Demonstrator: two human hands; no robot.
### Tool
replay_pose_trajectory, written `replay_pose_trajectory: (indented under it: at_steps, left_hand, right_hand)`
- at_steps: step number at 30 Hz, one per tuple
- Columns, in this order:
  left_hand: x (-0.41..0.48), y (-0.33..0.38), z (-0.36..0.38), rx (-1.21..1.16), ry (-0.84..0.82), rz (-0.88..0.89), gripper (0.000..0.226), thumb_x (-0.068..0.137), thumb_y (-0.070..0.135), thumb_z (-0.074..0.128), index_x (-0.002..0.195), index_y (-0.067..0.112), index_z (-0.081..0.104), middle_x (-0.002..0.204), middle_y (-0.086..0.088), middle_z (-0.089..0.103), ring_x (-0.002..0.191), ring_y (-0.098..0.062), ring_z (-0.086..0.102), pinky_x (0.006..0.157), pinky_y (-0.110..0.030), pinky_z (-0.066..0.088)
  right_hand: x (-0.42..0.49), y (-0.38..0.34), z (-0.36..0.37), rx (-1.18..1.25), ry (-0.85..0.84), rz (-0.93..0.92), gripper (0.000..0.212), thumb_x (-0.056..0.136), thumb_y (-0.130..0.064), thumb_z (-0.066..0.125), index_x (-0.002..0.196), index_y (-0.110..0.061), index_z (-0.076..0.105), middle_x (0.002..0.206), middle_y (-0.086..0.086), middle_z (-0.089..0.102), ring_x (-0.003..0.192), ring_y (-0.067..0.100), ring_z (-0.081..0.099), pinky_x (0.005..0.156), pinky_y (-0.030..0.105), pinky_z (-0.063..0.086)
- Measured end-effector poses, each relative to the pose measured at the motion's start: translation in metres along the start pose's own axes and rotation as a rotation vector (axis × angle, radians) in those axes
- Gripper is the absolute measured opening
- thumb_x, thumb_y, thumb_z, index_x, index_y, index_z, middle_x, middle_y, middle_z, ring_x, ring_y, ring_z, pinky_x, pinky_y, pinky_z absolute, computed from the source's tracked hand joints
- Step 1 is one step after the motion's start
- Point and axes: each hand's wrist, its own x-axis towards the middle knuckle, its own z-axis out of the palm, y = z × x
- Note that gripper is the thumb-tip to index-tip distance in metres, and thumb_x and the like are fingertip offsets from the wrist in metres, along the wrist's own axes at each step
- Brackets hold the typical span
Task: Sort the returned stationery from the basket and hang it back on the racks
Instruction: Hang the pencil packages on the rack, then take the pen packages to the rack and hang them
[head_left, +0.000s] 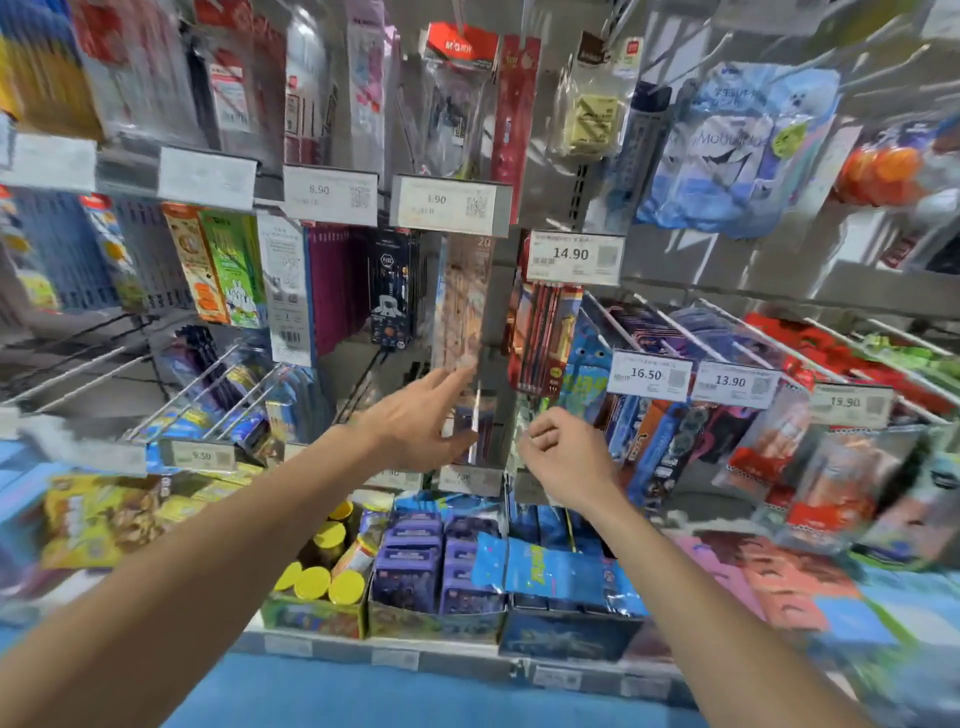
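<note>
A: Free room?
B: Grey back panel (343, 374) shows between dark pack (392, 291) and clear pack (462, 301). Bare wire hooks (72, 373) on the left.
A: Obstacles?
B: Price tags (574, 257) jut forward. Boxes (431, 571) crowd the near shelf.

A 14.90 price tag (574, 257) sits above a 16.50 tag (652, 375) and a 13.90 tag (733, 383).

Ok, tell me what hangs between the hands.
Head view: the lower end of a clear pack hangs between the left hand and right hand; contents blurred.
</note>
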Motion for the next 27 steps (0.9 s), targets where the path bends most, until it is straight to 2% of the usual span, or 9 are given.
replay_pose_trajectory:
  at_steps: [3,7,10,14,18,22,25,27]
  left_hand:
    - [-0.017,0.004,-0.022,-0.04,-0.164,-0.058,0.087,0.098,0.052,0.06,0.163,0.016,0.015,0.153,-0.013,0.039,0.134,-0.031,0.049,0.109,-0.042,0.043]
    - [-0.04,0.013,-0.073,-0.11,-0.336,-0.153,0.088,0.099,0.051,0.061,0.164,0.015,0.014,0.161,-0.017,0.032,0.143,-0.035,0.041,0.115,-0.048,0.04]
    - [-0.059,0.031,-0.125,-0.149,-0.419,-0.19,0.088,0.1,0.048,0.061,0.165,0.016,0.011,0.168,-0.016,0.021,0.148,-0.034,0.036,0.122,-0.047,0.033]
    - [-0.085,0.056,-0.194,-0.146,-0.507,-0.219,0.093,0.098,0.057,0.058,0.165,0.018,0.007,0.17,-0.011,0.017,0.151,-0.033,0.033,0.121,-0.048,0.03]
    - [-0.117,0.076,-0.262,-0.192,-0.474,-0.276,0.098,0.091,0.061,0.067,0.163,0.018,0.018,0.165,-0.01,0.032,0.143,-0.032,0.045,0.118,-0.041,0.038]
    - [-0.158,0.102,-0.326,-0.233,-0.406,-0.397,0.086,0.093,0.044,0.072,0.161,0.019,0.027,0.151,-0.01,0.05,0.128,-0.028,0.058,0.108,-0.037,0.048]
    - [-0.195,0.128,-0.375,-0.186,-0.373,-0.498,0.077,0.097,0.039,0.069,0.158,0.009,0.033,0.153,-0.014,0.048,0.136,-0.03,0.05,0.11,-0.032,0.04]
    - [-0.228,0.141,-0.402,-0.214,-0.319,-0.584,0.075,0.095,0.041,0.071,0.153,0.004,0.041,0.15,-0.018,0.05,0.136,-0.033,0.05,0.113,-0.033,0.037]
  right_hand:
    - [-0.016,-0.024,-0.018,-0.001,-0.146,0.012,0.013,0.091,-0.028,0.071,0.099,-0.019,0.065,0.087,-0.003,0.071,0.083,0.013,0.068,0.079,0.031,0.054]
    - [-0.034,-0.075,-0.058,-0.007,-0.305,0.049,0.024,0.09,-0.029,0.075,0.108,-0.019,0.062,0.099,-0.003,0.069,0.09,0.016,0.068,0.088,0.038,0.057]
    - [-0.043,-0.122,-0.095,-0.076,-0.38,0.068,0.036,0.089,-0.035,0.076,0.118,-0.019,0.061,0.109,-0.003,0.065,0.102,0.021,0.066,0.093,0.043,0.055]
    - [-0.056,-0.19,-0.145,-0.129,-0.477,0.072,0.05,0.09,-0.036,0.075,0.131,-0.015,0.057,0.127,0.004,0.063,0.115,0.023,0.062,0.097,0.039,0.051]
    - [-0.067,-0.249,-0.185,-0.165,-0.59,-0.002,0.059,0.09,-0.037,0.074,0.14,-0.014,0.052,0.135,0.007,0.061,0.121,0.026,0.058,0.098,0.039,0.048]
    - [-0.079,-0.3,-0.216,-0.163,-0.722,-0.126,0.061,0.092,-0.038,0.073,0.142,-0.013,0.048,0.138,0.006,0.059,0.11,0.02,0.056,0.081,0.025,0.039]
    - [-0.087,-0.339,-0.233,-0.19,-0.804,-0.241,0.065,0.093,-0.042,0.07,0.147,-0.017,0.045,0.146,0.006,0.054,0.126,0.025,0.055,0.089,0.026,0.041]
    - [-0.098,-0.37,-0.24,-0.194,-0.842,-0.337,0.063,0.093,-0.039,0.07,0.147,-0.015,0.046,0.144,0.007,0.055,0.127,0.025,0.054,0.09,0.025,0.04]
